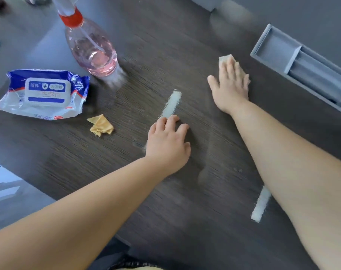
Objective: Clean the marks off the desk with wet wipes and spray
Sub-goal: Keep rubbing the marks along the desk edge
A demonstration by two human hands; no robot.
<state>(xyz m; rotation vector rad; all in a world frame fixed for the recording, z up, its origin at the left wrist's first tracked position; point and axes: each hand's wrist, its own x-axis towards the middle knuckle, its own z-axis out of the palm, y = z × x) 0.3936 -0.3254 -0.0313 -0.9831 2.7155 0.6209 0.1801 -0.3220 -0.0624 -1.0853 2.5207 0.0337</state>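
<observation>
Head view looks down on a dark wood-grain surface [165, 45] that takes up pretty much the whole shot. Toward the far right corner there's a grey recessed tray [302, 67] set into it. Over by the far left sits a clear spray bottle [91, 47] with pink liquid and a red collar, standing upright. Just nearer than that, along the left edge, lies a blue-and-white wet wipes pack [45, 94] with its lid closed.

The person's right hand [232, 82] is laid flat with straight fingers, pressing a whitish wipe [225, 57] down just beside the tray. The left hand [168, 145] is in the middle, fingers loosely bent and holding nothing, fingertips touching the near end of a white mark [171, 103]. A second white mark [261, 204] shows near the right edge, partly under the right forearm. A small crumpled yellowish wipe [101, 125] lies between the pack and the left hand.
</observation>
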